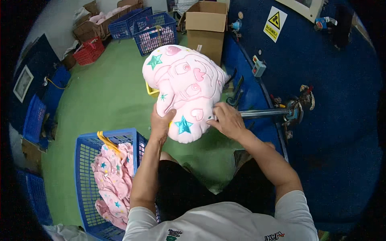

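A puffed-out pink plush cushion (185, 92) hangs in front of me, with an embroidered face, hearts and shiny teal stars. My left hand (161, 121) grips its lower left edge, thumb on top. On the opposite edge my right hand (228, 120) pinches the fabric near a small dark spot, fingers curled. A shiny metal tube (263, 114) comes out of the blue machine (333, 140) and reaches just behind my right hand. Whether its tip touches the cushion is hidden.
At my left stands a blue basket (79, 172) of flat pink plush covers (114, 180), a yellow strap (106, 140) on its rim. Farther off are a blue crate (163, 30), a red basket (89, 51) and a cardboard box (205, 38). A switch box (259, 67) sits on the machine.
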Demonstrator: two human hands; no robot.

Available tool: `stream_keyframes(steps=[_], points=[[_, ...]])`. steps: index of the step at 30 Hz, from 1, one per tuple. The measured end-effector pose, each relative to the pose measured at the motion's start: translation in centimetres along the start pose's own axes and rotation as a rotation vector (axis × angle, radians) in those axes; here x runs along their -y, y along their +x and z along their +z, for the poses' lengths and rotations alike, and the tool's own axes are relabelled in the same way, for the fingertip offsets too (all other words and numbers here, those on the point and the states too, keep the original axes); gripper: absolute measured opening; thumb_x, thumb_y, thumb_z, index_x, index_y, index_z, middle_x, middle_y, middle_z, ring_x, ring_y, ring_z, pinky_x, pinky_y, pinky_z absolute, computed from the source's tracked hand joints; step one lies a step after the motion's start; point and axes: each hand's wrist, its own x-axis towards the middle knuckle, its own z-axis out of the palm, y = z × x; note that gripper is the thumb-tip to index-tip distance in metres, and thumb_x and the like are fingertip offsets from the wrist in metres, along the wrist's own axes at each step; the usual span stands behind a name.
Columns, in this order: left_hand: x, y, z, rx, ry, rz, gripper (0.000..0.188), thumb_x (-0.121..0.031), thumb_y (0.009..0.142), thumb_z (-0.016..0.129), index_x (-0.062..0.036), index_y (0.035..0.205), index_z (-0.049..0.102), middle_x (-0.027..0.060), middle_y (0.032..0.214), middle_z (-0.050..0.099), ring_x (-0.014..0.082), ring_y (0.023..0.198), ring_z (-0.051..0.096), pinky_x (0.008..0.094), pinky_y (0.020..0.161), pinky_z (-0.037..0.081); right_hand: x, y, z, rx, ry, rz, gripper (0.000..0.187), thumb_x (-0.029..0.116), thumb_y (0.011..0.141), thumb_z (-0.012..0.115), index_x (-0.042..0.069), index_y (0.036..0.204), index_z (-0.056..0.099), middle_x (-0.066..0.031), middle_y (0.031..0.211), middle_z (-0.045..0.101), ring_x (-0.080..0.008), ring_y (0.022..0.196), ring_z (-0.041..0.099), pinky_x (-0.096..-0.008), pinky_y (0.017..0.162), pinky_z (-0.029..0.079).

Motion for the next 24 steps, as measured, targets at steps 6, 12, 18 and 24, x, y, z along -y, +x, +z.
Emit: stream_keyframes(steps=[6, 12, 18, 24], points=[[0.3, 6.9, -1.0, -0.120, -0.298, -0.009, 0.050, -0.005, 0.090, 0.069, 0.0048, 0.135, 0.050, 0.0182, 0.116, 0.065, 0.0228, 0.091, 0.066, 0.0297, 0.076, 0.059, -0.7, 2.2, 1.7, 0.551, -0.090, -0.215, 0.022, 0.028, 0.089, 0.067, 0.008, 0.078, 0.064, -0.0090, 0.076, 0.066, -0.0308, 0.065, 0.064, -0.0396, 0.061, 0.051], [1.0, 14.7, 1.1, -0.189, -0.188, -0.246, 0.047, -0.019, 0.095, 0.066, 0.0048, 0.132, 0.050, 0.0154, 0.107, 0.065, 0.0215, 0.084, 0.065, 0.0309, 0.066, 0.058, 0.2, 2.8, 1.5, 0.662, -0.171, -0.142, 0.024, 0.025, 0.090, 0.062, 0.009, 0.073, 0.066, -0.0088, 0.073, 0.067, -0.0316, 0.064, 0.065, -0.0419, 0.059, 0.052], [2.4, 14.1, -0.6, -0.234, -0.263, -0.273, 0.041, -0.034, 0.097, 0.066, -0.0007, 0.118, 0.054, 0.0058, 0.084, 0.059, 0.0123, 0.066, 0.055, 0.0261, 0.055, 0.049, 0.1, 2.7, 1.5, 0.640, -0.147, -0.126, 0.026, 0.025, 0.088, 0.059, 0.005, 0.074, 0.069, -0.0117, 0.073, 0.070, -0.0326, 0.060, 0.065, -0.0427, 0.056, 0.053], [12.4, 1.2, -2.8, -0.250, -0.207, -0.287, 0.053, -0.039, 0.097, 0.068, -0.0015, 0.130, 0.051, 0.0088, 0.095, 0.061, 0.0151, 0.066, 0.057, 0.0266, 0.060, 0.050, 0.1, 2.8, 1.7, 0.687, -0.149, -0.054, 0.027, 0.025, 0.090, 0.061, 0.006, 0.073, 0.069, -0.0110, 0.074, 0.070, -0.0349, 0.062, 0.064, -0.0442, 0.058, 0.051]])
